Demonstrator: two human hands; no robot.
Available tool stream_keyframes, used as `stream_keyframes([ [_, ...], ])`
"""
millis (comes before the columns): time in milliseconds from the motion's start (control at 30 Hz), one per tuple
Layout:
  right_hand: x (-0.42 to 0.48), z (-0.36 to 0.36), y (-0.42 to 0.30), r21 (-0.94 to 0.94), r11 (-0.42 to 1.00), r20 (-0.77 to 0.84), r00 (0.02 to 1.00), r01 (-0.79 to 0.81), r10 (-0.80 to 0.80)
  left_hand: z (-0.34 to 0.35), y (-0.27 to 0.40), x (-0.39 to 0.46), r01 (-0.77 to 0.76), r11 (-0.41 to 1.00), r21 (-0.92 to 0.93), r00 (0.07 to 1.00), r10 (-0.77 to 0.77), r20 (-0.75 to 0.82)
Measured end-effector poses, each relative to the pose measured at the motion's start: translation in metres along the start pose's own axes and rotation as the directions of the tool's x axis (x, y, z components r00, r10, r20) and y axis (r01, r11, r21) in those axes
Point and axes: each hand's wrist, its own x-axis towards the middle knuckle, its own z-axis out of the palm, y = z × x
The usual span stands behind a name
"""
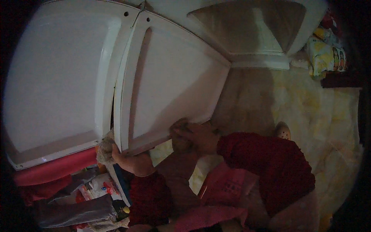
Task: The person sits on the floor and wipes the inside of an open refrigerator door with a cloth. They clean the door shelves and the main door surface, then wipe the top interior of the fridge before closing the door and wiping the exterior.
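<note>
Two pale recessed panels, which look like cabinet doors, fill the left and centre. My left hand (130, 161) is at the lower corner of the right panel (176, 78), its fingers around a shaggy grey-brown cloth (106, 149) beside the gap to the left panel (61, 75). At that panel's lower right edge, my right hand (200, 136) presses a bunched brownish cloth (181, 134). The picture is dark, so the cloths' details are blurred. Both my arms wear dark red sleeves.
Folded clothes (78, 213) and a red fabric (58, 171) lie below the left panel. A perforated shoe (282, 132) shows on the mottled floor (313, 124). Yellowish printed packages (326, 56) stand at the upper right, beside a pale base with a brown recess (252, 29). A pink cloth (226, 185) lies near my legs.
</note>
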Motion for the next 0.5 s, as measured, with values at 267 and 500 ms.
stream_keyframes([
  [267, -0.015, 0.004, 0.054, -0.258, 0.963, 0.183, 0.974, -0.082, 0.132, -0.004, -0.003, 0.008, 0.068, 0.997, -0.044, 0.989, -0.062, 0.133],
  [500, 0.0, -0.019, 0.038, -0.401, 0.906, 0.147, 0.986, 0.135, -0.081, 0.004, -0.005, 0.003, -0.009, 0.992, 0.125, 1.0, 0.012, -0.017],
])
